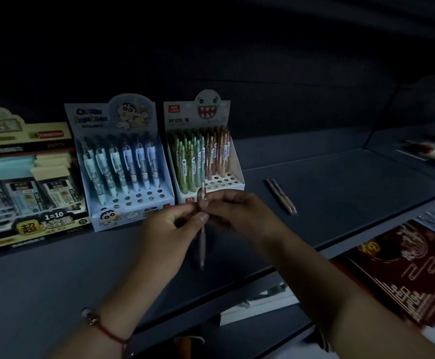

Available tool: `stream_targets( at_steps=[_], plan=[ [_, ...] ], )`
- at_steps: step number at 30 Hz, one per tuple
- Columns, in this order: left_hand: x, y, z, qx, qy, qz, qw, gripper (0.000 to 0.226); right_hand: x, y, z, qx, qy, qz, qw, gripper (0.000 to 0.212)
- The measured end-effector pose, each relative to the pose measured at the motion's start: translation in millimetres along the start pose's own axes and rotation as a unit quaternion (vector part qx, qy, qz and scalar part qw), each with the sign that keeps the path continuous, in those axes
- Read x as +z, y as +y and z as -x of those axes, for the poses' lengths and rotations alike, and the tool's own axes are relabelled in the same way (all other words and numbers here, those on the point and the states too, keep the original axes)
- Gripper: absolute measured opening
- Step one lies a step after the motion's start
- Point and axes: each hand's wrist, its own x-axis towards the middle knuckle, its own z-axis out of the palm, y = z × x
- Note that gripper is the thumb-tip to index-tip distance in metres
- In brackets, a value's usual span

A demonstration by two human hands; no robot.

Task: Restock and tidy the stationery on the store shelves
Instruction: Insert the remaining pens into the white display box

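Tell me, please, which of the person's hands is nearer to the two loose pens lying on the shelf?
Right. The right hand pinches the held pen just left of the two loose pens; the left hand holds the same pen farther left, beyond the right hand.

a slim pinkish-brown plastic pen [202, 239] stands nearly upright, pinched near its top between the left hand [168, 230] and right hand [239, 212], in front of a white cardboard display box [234, 161] of green and brown pens. two matching brown pens [281, 196] lie side by side on the dark shelf [340, 182].
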Motion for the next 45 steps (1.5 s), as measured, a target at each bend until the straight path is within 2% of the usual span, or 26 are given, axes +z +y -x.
stream_targets(
  at_steps=[2,6,11,14,17,24,30,45],
  plan=[
    [1.7,1.0,1.9,0.008,-0.006,-0.017,1.0,0.016,-0.7,0.1,1.7,-0.01,0.002,-0.009,1.0,0.004],
    [2.0,1.5,5.3,0.055,-0.01,-0.103,0.993,0.016,-1.1,-3.6,0.9,-0.039,0.031,-0.023,0.998,0.01],
    [1.3,-3.3,4.8,0.131,-0.018,-0.311,0.941,0.034,-13.9,-11.7,-10.4,-0.096,0.126,0.033,0.987,0.013],
    [0.1,-3.3,4.3,0.142,-0.029,-0.382,0.913,0.044,-25.1,-12.9,-19.7,-0.135,0.167,0.051,0.975,0.019],
    [-1.6,-1.5,3.5,0.142,-0.04,-0.423,0.894,0.05,-32.1,-11.4,-30.9,-0.174,0.201,0.063,0.962,0.013],
    [-4.3,-16.9,-4.9,0.139,-0.084,-0.466,0.87,0.057,-35.6,-5.0,-57.7,-0.225,0.262,0.058,0.937,0.01],
    [-3.0,-28.4,-8.9,0.143,-0.098,-0.505,0.846,0.074,-35.3,0.1,-75.1,-0.246,0.278,0.071,0.926,0.011],
    [-8.6,-34.3,-11.6,0.132,-0.088,-0.492,0.856,0.066,-25.0,20.5,-107.1,-0.249,0.29,0.218,0.898,0.016]
  ],
)
